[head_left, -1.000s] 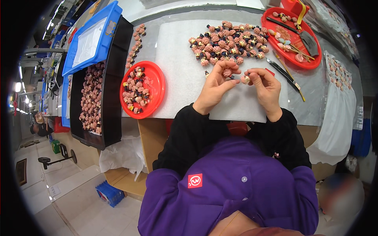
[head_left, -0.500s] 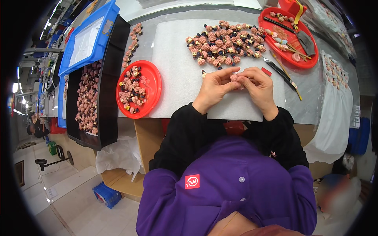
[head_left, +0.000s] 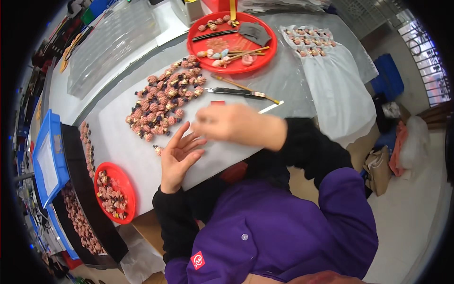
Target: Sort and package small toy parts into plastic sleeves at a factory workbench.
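My left hand (head_left: 178, 156) lies on the white sheet (head_left: 118, 142) with its palm up, fingers apart and nothing in it. A small pink figure (head_left: 158, 150) sits on the sheet just left of that hand. My right hand (head_left: 227, 124) hovers just right of the left fingertips. It is blurred by motion, so its grip is unreadable. A pile of several small pink and dark figures (head_left: 163, 99) lies on the sheet beyond both hands.
A large red round tray (head_left: 196, 49) with brushes, tools and painted pieces stands at the back. Dark tweezers (head_left: 236, 92) and a brush lie before it. At the left are a small red plate (head_left: 126, 182) of figures, a black tray (head_left: 75, 156) and a blue tray (head_left: 54, 128).
The view has tilted and swung. My hands, earlier together on a small piece, have come apart: the left now lies open on the sheet and the right moves in a blur.
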The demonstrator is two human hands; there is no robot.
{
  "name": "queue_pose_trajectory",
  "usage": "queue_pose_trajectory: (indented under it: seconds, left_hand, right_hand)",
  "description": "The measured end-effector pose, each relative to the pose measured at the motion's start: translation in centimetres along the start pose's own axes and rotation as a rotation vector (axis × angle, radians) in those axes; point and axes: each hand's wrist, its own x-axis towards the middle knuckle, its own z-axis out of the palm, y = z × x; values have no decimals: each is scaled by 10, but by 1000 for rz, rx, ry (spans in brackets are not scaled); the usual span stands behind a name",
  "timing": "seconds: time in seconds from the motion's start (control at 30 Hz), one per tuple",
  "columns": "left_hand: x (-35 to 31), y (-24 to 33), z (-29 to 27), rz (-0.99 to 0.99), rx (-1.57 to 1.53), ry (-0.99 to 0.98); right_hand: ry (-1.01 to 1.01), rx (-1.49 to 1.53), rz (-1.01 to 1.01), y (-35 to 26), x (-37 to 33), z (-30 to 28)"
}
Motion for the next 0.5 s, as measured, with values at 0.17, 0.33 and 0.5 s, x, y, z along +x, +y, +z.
queue_pose_trajectory:
  seconds: [0.17, 0.33, 0.5]
  left_hand:
    - [-1, 5, -2, -60, 63, -20]
    - [9, 2, 1, -49, 124, -33]
    - [7, 1, 1, -75, 118, 8]
  right_hand:
    - [113, -285, 295, 113, -53, -89]
    - [-76, -520, 817, 228, -178, -168]
    - [-172, -488, 867, 274, -244, -171]
